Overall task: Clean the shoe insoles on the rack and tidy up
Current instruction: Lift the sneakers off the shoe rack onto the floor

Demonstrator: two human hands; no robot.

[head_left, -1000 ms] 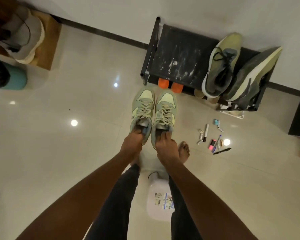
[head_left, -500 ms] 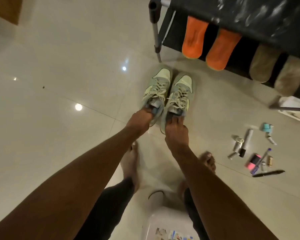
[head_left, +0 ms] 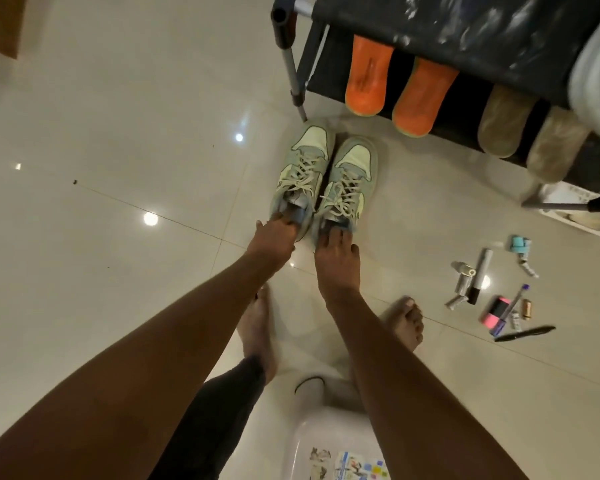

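The rack (head_left: 465,32) now fills more of the upper right than half a second ago, as the view has drawn in; both hands remain at the heels of the sneakers. A person bends over a pair of pale green sneakers standing side by side, toes toward the rack, on glossy cream floor tiles (head_left: 118,116). Both arms reach straight down. The left hand (head_left: 272,239) grips the heel of the left sneaker (head_left: 303,171), fingers tucked into its opening; the right hand (head_left: 335,252) holds the right sneaker (head_left: 349,181) likewise, fingers curled over the heel rim. On the rack's lower shelf, two orange insoles (head_left: 394,88) and two fuzzy tan insoles (head_left: 530,133) lie side by side, their rounded ends jutting past the front edge. The black top shelf is smeared with white powder. Pens, markers and small tubes (head_left: 492,289) lie scattered on the tiles to the right. A white plastic jug (head_left: 329,427) with a printed label stands between the person's bare feet.
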